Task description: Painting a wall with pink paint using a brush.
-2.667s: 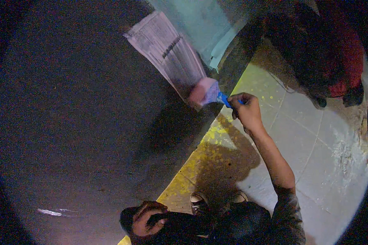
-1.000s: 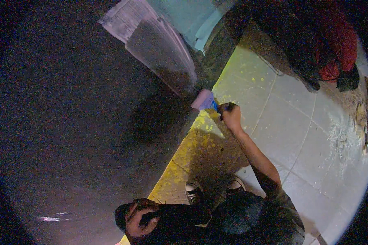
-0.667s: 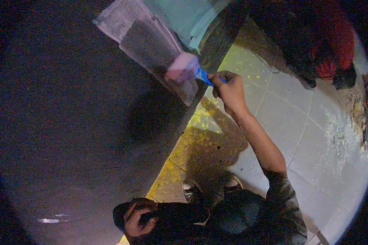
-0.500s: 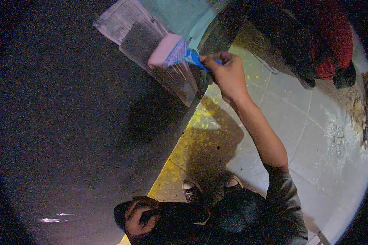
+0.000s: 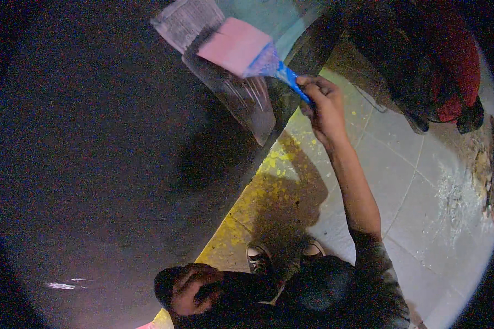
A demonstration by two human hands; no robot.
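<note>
A wide paintbrush (image 5: 235,46) with a pale pink head and blue handle is in my right hand (image 5: 325,107), its fingers closed round the handle. The brush head lies over a painted patch on the dark wall (image 5: 93,164). A whitish, streaky stroke (image 5: 185,24) shows beyond the brush, and a thin see-through streak (image 5: 247,101) runs down towards the wall's edge. My left hand (image 5: 195,290) is low in front of my body, fingers curled. A dark, rounded thing (image 5: 166,286) adjoins it; what the fingers hold is too dark to make out.
A teal area (image 5: 260,13) covers the wall at the top. Yellow paint spatters (image 5: 236,214) run along the wall's foot. Pale floor slabs (image 5: 389,181) lie to the right. Dark and red items (image 5: 458,60) are at the upper right. My shoes (image 5: 258,257) stand below.
My right hand and the brush have shifted a little to the right. The brush head now shows more of its broad pink face. My left hand stays nearly in place.
</note>
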